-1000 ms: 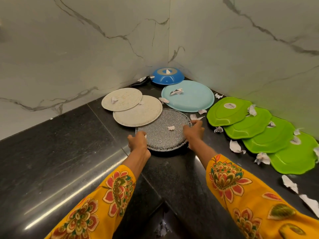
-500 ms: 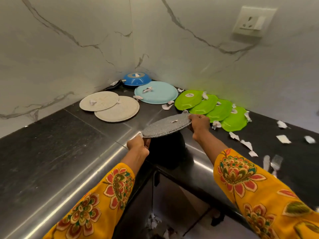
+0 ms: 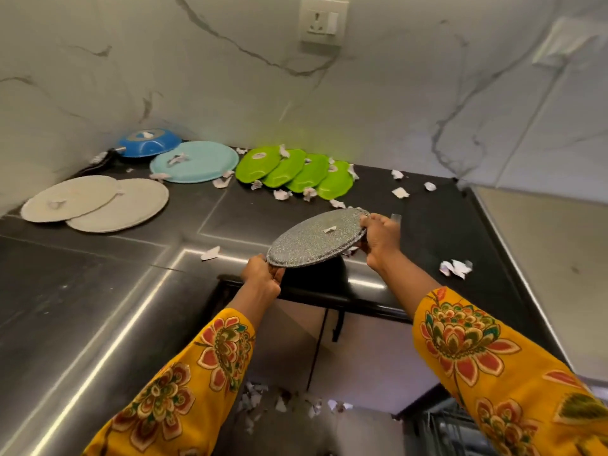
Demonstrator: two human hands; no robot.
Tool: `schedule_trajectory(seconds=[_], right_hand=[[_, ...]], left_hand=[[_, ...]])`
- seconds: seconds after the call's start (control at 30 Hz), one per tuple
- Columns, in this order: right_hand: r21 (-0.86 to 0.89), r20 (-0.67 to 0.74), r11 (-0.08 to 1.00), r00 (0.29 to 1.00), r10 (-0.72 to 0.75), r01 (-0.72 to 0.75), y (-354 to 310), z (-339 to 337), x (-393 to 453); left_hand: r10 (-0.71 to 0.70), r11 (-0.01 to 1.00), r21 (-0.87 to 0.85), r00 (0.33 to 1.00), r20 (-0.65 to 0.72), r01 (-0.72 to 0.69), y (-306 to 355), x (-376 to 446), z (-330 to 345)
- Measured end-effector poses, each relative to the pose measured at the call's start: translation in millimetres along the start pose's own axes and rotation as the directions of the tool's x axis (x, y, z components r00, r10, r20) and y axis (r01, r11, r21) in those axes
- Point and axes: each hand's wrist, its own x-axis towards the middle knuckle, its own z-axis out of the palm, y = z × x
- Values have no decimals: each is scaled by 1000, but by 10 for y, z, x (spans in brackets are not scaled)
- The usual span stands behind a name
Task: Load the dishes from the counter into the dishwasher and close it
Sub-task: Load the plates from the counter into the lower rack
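A grey speckled plate with a paper scrap on it is held tilted in the air above the counter's front edge. My left hand grips its near rim and my right hand grips its far right rim. On the black counter behind lie two beige plates, a light blue plate, an upturned blue bowl and several overlapping green plates. A corner of a dishwasher rack shows at the bottom right.
Torn paper scraps are scattered over the counter and on the floor below. Marble walls meet in a corner behind the dishes, with a wall socket above. A dark cabinet front stands under the counter edge.
Both hands have lifted the grey speckled plate off the counter and carried it to the right and toward me. The view has swung right, away from the corner.
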Motion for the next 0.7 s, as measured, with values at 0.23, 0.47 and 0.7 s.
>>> schedule_trajectory(seconds=[0.23,0.47,0.7], right_hand=[[-28,-120,996,989,-84,81,16,-950,-121],[-102,-303,993,949,-91,62,33,-1940,-254],[-139,-428,987,894,-135,83,-7,-2996,-511]], left_hand=[[-100,981,172,993,55,90,-742,-251,260],[-145,944,315,981,128,98,-1506,-534,521],[-206,904,417,954,218,100,-2420,-783,661]])
